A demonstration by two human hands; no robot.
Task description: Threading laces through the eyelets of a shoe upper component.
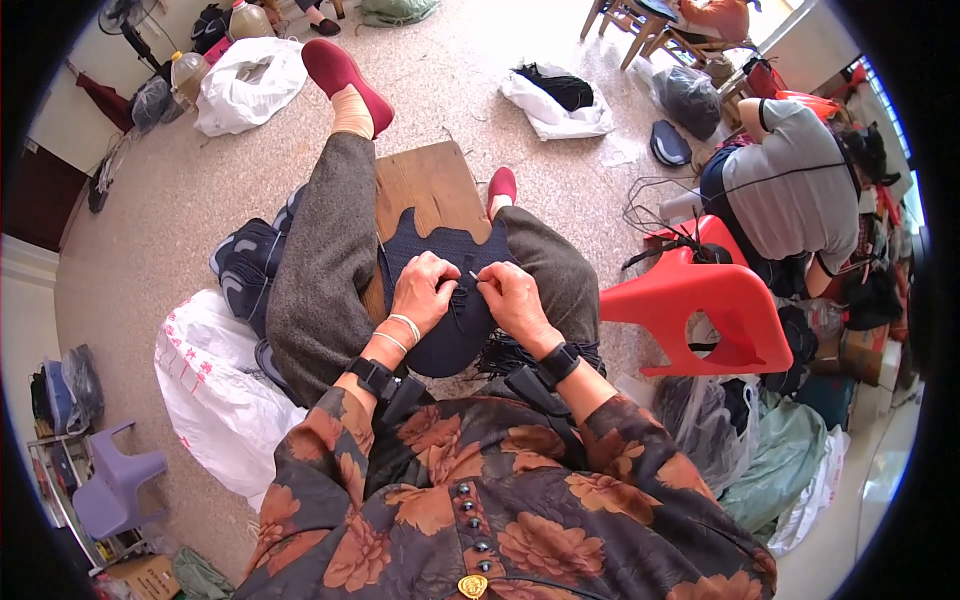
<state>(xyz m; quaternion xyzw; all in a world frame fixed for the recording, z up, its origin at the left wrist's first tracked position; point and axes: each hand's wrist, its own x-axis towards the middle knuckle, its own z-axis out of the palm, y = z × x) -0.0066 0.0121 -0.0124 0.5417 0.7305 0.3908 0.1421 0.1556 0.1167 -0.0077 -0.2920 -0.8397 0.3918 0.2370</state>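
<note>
Spread between both hands, just beneath the fingertips: a dark blue shoe upper (430, 245), reaching away from the hands over the wooden worktop (425, 180) and ending in a rounded part nearer the body. Looks light, soft and limp, perhaps knitted, so likely to fold or shift under a pull; seems neither slippery nor fragile. Best held by the flat side edges, or steadied beside the dark lace (460, 308) at the middle, close to both thumbs. Lace probably thin and floppy, better pinched near an end.

Left hand (425, 293): knuckles up, wrist angled inward, thumb and forefinger together at the middle of the upper; cannot tell whether pinched on lace or on knit. Right hand (512, 300): nearly a mirror of this, thumb and forefinger closed on a small pale tip (474, 275), just apart from the left fingertips; too small to name surely. Forearms angled in from below, a black wrist strap (375, 380) on each.

Below the right hand, a bundle of dark cords (520, 358); well to its right, a red plastic chair (755, 320). Left of the left hand, beyond the trousered leg (325, 270), dark blue shoes (243, 268) and a white sack (210, 370).
</note>
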